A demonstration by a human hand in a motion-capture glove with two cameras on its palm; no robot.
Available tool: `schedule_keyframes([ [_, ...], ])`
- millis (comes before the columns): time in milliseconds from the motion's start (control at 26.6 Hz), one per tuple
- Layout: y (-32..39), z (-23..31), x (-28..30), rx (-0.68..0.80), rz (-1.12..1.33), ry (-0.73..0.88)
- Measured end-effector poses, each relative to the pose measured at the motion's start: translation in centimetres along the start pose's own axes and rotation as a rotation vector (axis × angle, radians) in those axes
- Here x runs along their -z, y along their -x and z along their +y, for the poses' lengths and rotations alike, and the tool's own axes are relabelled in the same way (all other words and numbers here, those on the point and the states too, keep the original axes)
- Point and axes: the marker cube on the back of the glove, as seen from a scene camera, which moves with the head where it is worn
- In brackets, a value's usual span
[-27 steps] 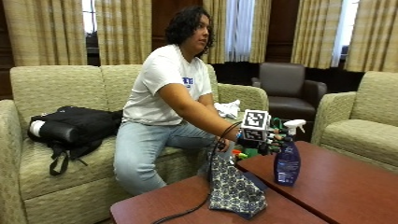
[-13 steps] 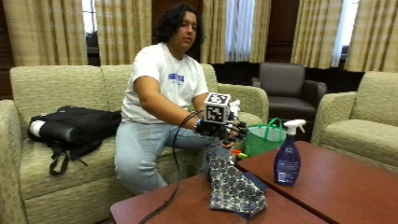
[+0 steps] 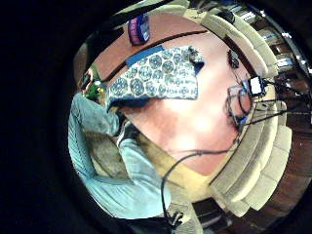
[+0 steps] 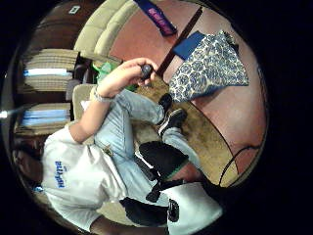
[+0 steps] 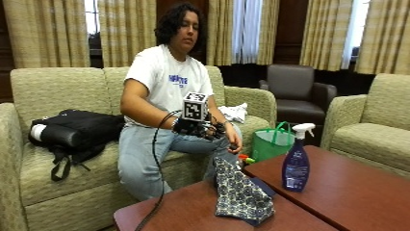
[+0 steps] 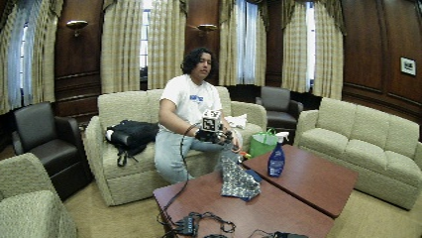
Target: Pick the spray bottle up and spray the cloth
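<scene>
1. Presently, in the outside view, the gloved right hand is held over the lap of the person seated on the sofa, well apart from both task items. Nothing of the task is gripped by it; whether it is released or clenched cannot be told.
2. The spray bottle is seen upright on the table, nozzle uppermost, free on all sides. Judgement: so placed, it can be taken round the neck without being turned.
3. The cloth is seen heaped near the table edge nearest the person, partly over a blue item, just beside the bottle but not touching it. Judgement: the short gap suits spraying after a small lift.
4. A green bag is noted on the floor behind the table.
5. In the wide outside view the same layout is confirmed; task judged not yet begun, a reach forward being required.
6. In the little-finger-side palm view the cloth is shown spread below the palm on the table, the bottle beyond it.
7. In the thumb-side palm view the bare left hand is shown pinching a small dark object; its purpose cannot be determined.
</scene>
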Motion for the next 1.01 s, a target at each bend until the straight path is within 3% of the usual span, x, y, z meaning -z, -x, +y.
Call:
schedule_keyframes([
  [225,0.0,2.2,-0.3,-0.086,-0.108,0.017],
  [1014,4.2,7.6,-5.1,-0.031,-0.012,0.035],
])
